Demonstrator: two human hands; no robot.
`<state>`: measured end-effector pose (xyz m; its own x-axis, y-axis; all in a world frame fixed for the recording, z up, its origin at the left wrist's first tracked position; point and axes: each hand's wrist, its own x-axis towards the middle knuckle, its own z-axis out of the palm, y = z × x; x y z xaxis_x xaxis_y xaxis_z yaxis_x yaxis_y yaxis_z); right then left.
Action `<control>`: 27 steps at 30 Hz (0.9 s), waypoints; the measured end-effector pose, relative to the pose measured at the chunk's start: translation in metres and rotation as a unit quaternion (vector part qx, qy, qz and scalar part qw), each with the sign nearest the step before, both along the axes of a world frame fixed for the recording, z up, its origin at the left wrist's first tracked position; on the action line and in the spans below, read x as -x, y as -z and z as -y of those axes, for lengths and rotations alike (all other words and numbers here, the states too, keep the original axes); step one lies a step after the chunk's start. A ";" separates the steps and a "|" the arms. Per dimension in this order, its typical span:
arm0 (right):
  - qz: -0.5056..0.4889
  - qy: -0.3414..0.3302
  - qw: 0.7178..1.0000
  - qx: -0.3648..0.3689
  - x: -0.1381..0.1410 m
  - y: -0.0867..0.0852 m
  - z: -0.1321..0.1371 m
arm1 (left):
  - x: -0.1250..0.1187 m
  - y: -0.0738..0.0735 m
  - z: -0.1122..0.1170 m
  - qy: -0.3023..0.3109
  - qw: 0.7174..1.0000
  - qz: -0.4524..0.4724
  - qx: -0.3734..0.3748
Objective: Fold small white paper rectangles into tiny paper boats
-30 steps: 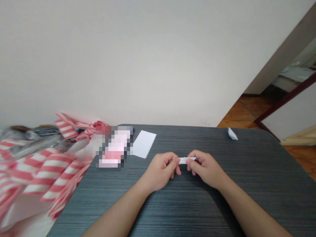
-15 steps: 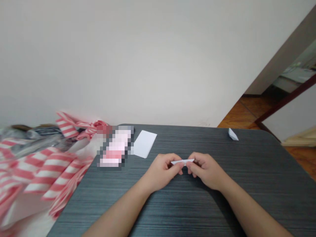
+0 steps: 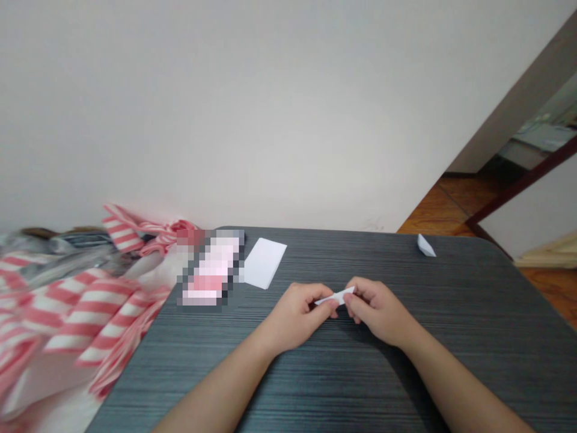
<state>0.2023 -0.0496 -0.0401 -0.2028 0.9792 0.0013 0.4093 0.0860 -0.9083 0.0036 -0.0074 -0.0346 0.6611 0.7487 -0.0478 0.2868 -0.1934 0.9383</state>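
Observation:
Between my two hands is a small folded piece of white paper (image 3: 339, 297), held just above the dark table. My left hand (image 3: 301, 314) pinches its left end between thumb and fingers. The right end is gripped the same way by my right hand (image 3: 375, 310). The paper slants, its right end higher than its left, and the fingers cover parts of both ends. A stack of white paper sheets (image 3: 265, 263) lies beyond my left hand. Toward the far right corner rests a small folded white paper shape (image 3: 425, 246).
A blurred-out, pixelated flat object (image 3: 211, 267) lies by the table's left edge. Red-and-white striped cloth (image 3: 97, 307) is heaped left of the dark wood-grain table (image 3: 324, 385). A pale wall (image 3: 288, 120) stands behind, with a doorway and brown floor at right.
The folded paper has tilted, its right end rising and its left end dropping slightly. Both hands have shifted only a little and keep hold of it.

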 end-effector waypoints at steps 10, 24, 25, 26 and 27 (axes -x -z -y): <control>-0.009 0.011 1.000 0.018 0.003 0.001 -0.002 | -0.001 0.002 -0.001 0.010 0.999 -0.011 -0.044; -0.092 -0.015 0.994 0.049 0.003 0.004 -0.001 | -0.001 0.002 -0.001 0.012 1.000 0.001 0.000; -0.088 -0.016 0.995 0.044 0.004 0.004 -0.001 | -0.002 0.002 0.000 0.013 1.000 0.011 0.006; -0.083 -0.017 0.996 0.040 0.004 0.003 -0.001 | -0.002 0.002 0.000 0.015 1.000 0.019 0.012; -0.078 -0.019 0.996 0.036 0.004 0.003 -0.001 | -0.002 0.002 0.001 0.016 0.999 0.025 0.016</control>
